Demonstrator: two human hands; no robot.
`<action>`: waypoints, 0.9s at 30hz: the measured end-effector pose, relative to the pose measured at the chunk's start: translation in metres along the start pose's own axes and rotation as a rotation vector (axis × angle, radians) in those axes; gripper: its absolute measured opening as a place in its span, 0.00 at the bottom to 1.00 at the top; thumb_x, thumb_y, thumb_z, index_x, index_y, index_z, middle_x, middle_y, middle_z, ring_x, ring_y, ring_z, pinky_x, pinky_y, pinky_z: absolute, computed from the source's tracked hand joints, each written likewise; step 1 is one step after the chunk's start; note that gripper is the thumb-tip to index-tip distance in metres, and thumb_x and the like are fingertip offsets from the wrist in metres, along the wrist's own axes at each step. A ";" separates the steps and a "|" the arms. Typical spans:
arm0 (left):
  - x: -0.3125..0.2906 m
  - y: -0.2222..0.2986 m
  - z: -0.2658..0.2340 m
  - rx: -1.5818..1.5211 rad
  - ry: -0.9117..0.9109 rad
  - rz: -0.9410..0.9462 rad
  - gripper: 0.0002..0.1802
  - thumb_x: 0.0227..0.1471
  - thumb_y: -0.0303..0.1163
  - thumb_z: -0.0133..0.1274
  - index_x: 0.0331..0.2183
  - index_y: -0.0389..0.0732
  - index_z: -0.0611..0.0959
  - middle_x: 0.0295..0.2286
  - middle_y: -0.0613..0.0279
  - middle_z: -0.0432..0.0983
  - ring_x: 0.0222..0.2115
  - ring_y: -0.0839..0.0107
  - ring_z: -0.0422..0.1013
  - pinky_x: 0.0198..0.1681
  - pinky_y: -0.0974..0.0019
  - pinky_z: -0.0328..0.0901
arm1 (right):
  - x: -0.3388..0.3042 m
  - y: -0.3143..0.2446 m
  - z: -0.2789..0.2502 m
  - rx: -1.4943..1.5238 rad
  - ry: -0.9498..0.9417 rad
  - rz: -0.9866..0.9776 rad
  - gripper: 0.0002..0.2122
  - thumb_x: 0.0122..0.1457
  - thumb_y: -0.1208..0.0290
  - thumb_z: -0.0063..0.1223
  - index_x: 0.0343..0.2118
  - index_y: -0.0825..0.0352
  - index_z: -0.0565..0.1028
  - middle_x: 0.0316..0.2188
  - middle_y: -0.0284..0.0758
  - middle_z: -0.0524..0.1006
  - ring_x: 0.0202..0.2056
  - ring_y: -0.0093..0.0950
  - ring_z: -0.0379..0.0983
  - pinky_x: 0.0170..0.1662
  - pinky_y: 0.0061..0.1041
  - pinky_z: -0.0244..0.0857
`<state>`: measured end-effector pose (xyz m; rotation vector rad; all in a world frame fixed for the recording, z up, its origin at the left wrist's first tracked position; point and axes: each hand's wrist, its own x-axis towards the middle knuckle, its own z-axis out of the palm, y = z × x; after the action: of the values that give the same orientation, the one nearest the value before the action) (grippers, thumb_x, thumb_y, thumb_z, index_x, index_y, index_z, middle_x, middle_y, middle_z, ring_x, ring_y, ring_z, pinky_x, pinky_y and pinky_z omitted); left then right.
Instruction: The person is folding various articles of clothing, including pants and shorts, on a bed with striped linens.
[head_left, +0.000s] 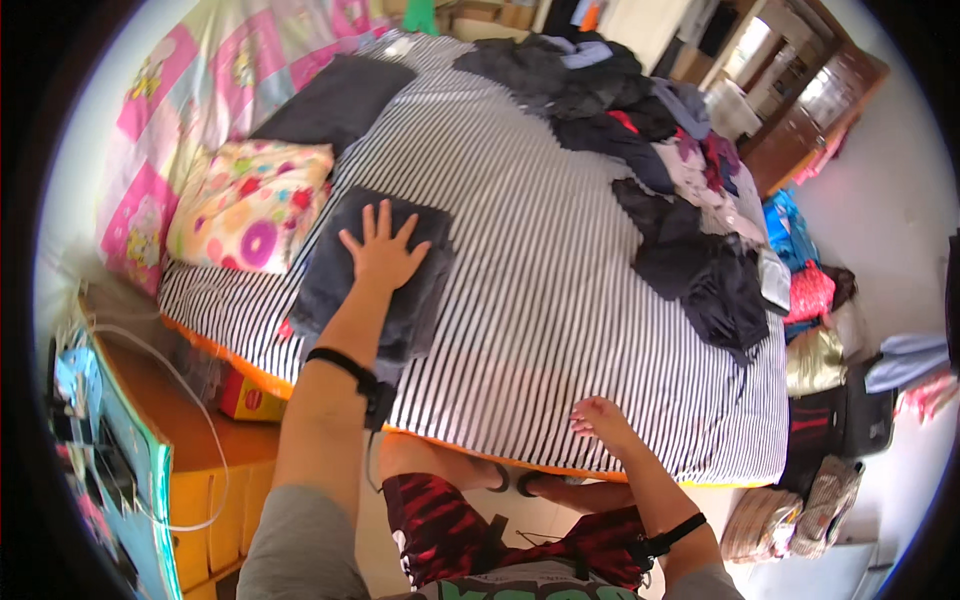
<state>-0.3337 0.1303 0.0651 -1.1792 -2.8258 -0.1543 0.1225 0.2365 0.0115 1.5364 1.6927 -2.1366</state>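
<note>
My left hand (384,250) lies flat with fingers spread on a folded dark grey cloth (330,270), which looks like a soft towel or blanket. The folded cloth rests on a bed with a black-and-white striped sheet (510,260). My right hand (603,422) hovers over or rests near the front edge of the bed; I cannot tell if it touches the sheet. Its fingers are loosely bent, a little apart, with nothing in them. Beside the grey cloth sits a folded fleece blanket (240,215) with coloured dots and flowers.
A flat dark grey cloth (340,100) lies farther back on the left. Heaped dark clothes (700,270) run along the bed's right side. A wooden cabinet (220,430) with a white cable stands at the left. Bags (810,290) and woven slippers or baskets (765,525) are at the right.
</note>
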 end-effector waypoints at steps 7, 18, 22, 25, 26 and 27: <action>-0.060 0.083 0.008 0.009 0.338 0.371 0.33 0.53 0.52 0.48 0.57 0.47 0.70 0.60 0.41 0.52 0.61 0.43 0.49 0.60 0.38 0.46 | 0.000 0.014 -0.019 0.053 -0.044 -0.052 0.13 0.61 0.62 0.51 0.39 0.67 0.71 0.33 0.33 0.75 0.33 0.23 0.74 0.38 0.22 0.70; -0.185 0.268 0.052 -0.031 -0.728 0.469 0.56 0.39 0.50 0.65 0.64 0.57 0.52 0.64 0.42 0.29 0.62 0.29 0.33 0.51 0.21 0.51 | 0.044 -0.011 -0.142 0.223 0.084 -0.247 0.13 0.60 0.65 0.52 0.42 0.69 0.72 0.32 0.33 0.76 0.33 0.23 0.75 0.37 0.23 0.70; -0.182 0.272 0.057 0.010 -0.761 0.484 0.56 0.40 0.52 0.64 0.64 0.57 0.51 0.64 0.41 0.26 0.62 0.29 0.30 0.52 0.21 0.50 | 0.097 -0.043 -0.195 0.292 0.263 -0.444 0.15 0.57 0.67 0.54 0.44 0.71 0.72 0.35 0.33 0.75 0.35 0.23 0.73 0.36 0.24 0.70; -0.177 0.278 0.062 0.037 -0.793 0.495 0.57 0.39 0.53 0.65 0.64 0.58 0.49 0.63 0.41 0.24 0.61 0.27 0.29 0.52 0.21 0.50 | 0.143 -0.070 -0.218 0.256 0.406 -0.540 0.17 0.56 0.68 0.56 0.46 0.71 0.73 0.37 0.32 0.75 0.35 0.23 0.72 0.36 0.24 0.69; -0.176 0.279 0.063 0.059 -0.798 0.498 0.59 0.38 0.54 0.66 0.64 0.58 0.49 0.63 0.41 0.22 0.61 0.27 0.29 0.51 0.21 0.52 | 0.154 -0.072 -0.221 0.206 0.540 -0.624 0.17 0.55 0.69 0.56 0.47 0.70 0.73 0.37 0.32 0.75 0.35 0.23 0.72 0.36 0.24 0.69; -0.174 0.281 0.063 0.078 -0.790 0.501 0.59 0.38 0.54 0.66 0.64 0.58 0.49 0.63 0.41 0.22 0.61 0.27 0.29 0.51 0.21 0.52 | 0.165 -0.076 -0.224 0.203 0.527 -0.621 0.17 0.55 0.69 0.56 0.47 0.70 0.73 0.38 0.32 0.75 0.35 0.23 0.72 0.36 0.24 0.69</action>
<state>-0.0134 0.2119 0.0015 -2.2726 -2.9035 0.5668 0.1444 0.5208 -0.0295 1.9662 2.4612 -2.3605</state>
